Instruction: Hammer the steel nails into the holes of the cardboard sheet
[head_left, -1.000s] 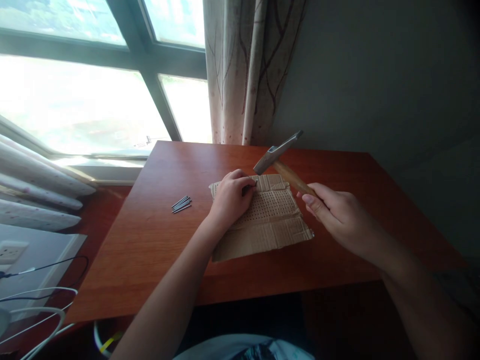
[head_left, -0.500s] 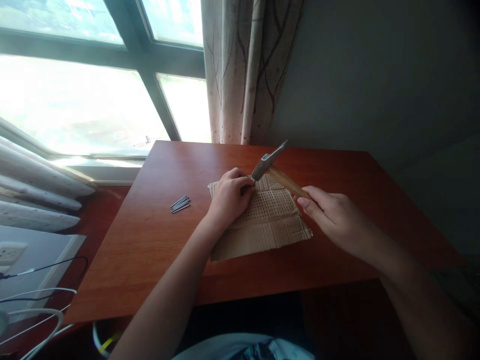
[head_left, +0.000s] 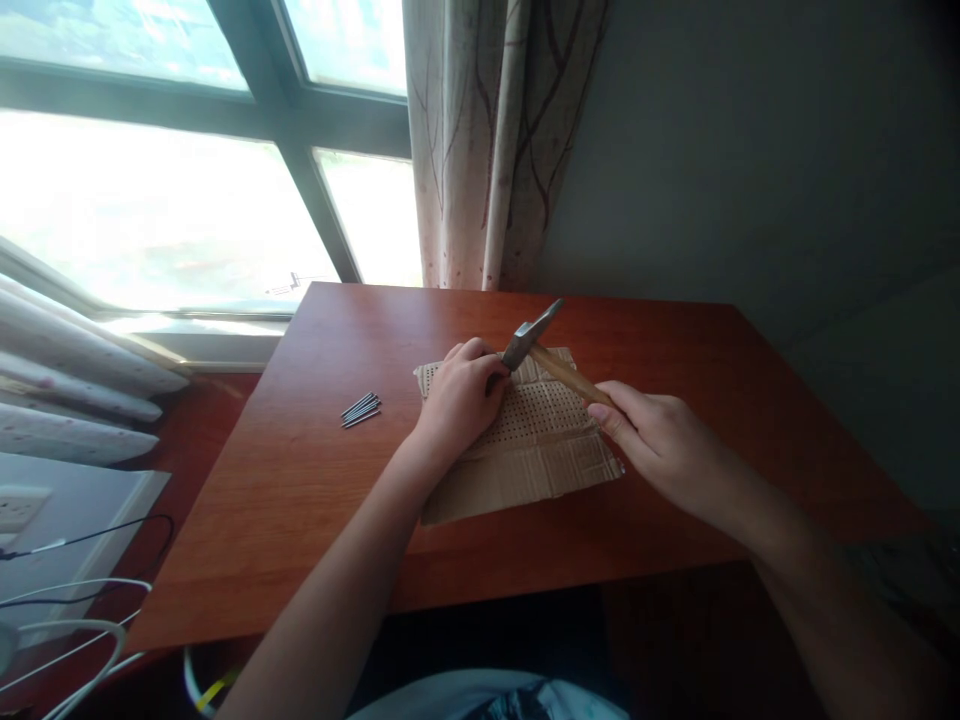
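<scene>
The cardboard (head_left: 517, 470) lies on the table (head_left: 262, 520), nails (head_left: 361, 410) to its left. The left hand (head_left: 461, 395) is over its left side; the hammer (head_left: 559, 368) in the right hand (head_left: 652, 430) reaches over it from the right. Behind the table hangs a curtain (head_left: 465, 150).

A pale, whitish cloth top (head_left: 420, 694) showed a rounded edge, and a dark, patchy print (head_left: 517, 704) sat near its middle, too cropped to read! Beyond that top, left hand (head_left: 459, 400) and right hand (head_left: 660, 440) were bare, forearms (head_left: 345, 570) too!
</scene>
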